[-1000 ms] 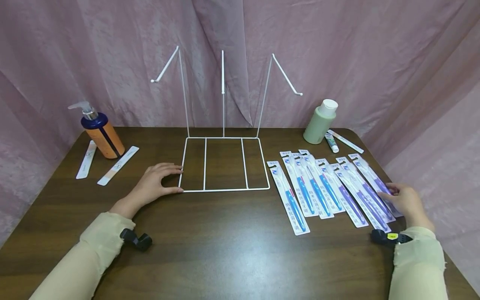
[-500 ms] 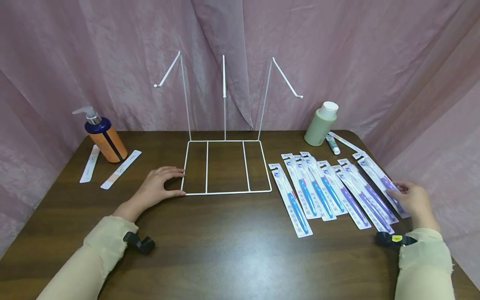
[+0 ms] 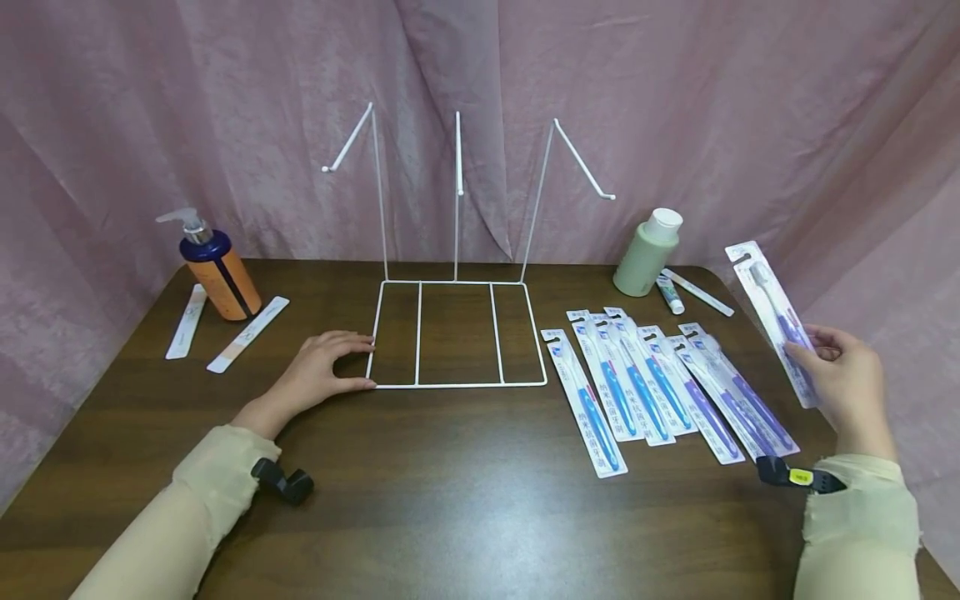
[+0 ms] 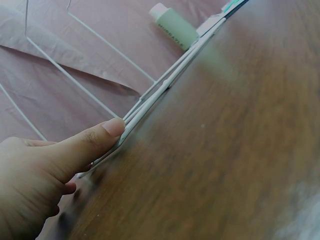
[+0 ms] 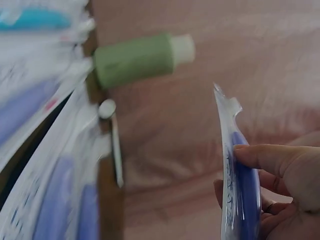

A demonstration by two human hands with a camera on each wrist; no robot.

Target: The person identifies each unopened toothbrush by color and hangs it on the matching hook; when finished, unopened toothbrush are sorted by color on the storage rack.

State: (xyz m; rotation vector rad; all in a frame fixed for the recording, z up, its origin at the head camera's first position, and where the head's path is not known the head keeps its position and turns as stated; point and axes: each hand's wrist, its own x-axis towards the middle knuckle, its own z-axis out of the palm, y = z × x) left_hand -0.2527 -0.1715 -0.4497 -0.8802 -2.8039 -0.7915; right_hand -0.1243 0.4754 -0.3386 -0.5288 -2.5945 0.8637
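Observation:
My right hand pinches a packaged toothbrush with a purple handle, raised off the table and upright. In the right wrist view, the thumb lies on the front of the toothbrush pack and fingertips show behind it. On the left, my left hand touches the white wire display rack at its front left corner, thumb and fingers apart. The left wrist view shows the thumb against the rack's wire. Several packaged toothbrushes, blue and purple, lie fanned out between the rack and my right hand.
An orange pump bottle stands at the back left beside two narrow white packets. A green bottle, a small tube and another narrow packet are at the back right. Three hooked arms rise from the rack.
My right hand has lifted the rightmost purple toothbrush pack off the table, up and to the right. The left hand stays at the rack's corner. The head view has shifted slightly.

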